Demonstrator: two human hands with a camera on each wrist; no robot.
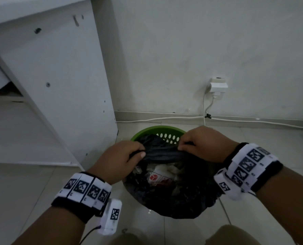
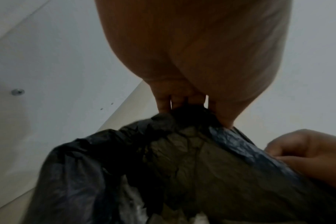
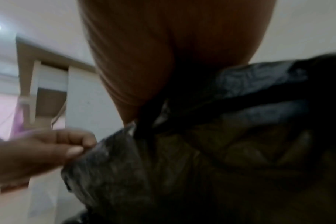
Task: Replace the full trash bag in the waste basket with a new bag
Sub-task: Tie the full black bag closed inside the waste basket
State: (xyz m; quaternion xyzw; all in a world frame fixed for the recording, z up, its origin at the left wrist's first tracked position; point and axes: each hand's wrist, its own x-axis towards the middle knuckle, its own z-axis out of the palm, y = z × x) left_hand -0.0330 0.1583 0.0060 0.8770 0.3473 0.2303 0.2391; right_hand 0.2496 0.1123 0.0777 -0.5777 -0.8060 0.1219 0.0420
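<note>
A black trash bag (image 1: pixel 173 197) full of paper and packaging hangs low in the middle of the head view, its mouth gathered into a twisted band. My left hand (image 1: pixel 129 156) grips the left end of that band, and my right hand (image 1: pixel 195 144) pinches the right end. Behind the bag stands the green waste basket (image 1: pixel 157 129) with holes in its wall; only its far rim shows. In the left wrist view my left hand (image 2: pixel 186 106) curls round the bag (image 2: pixel 192 166). The right wrist view shows my right hand (image 3: pixel 144 118) clamped on the bag (image 3: pixel 220 151).
A white cabinet (image 1: pixel 62 85) stands to the left, close to the basket. The white wall (image 1: pixel 200 50) behind carries a plug socket (image 1: pixel 218 85) with a cable (image 1: pixel 165 119) trailing along the skirting. Pale floor tiles (image 1: pixel 23 191) surround the bag.
</note>
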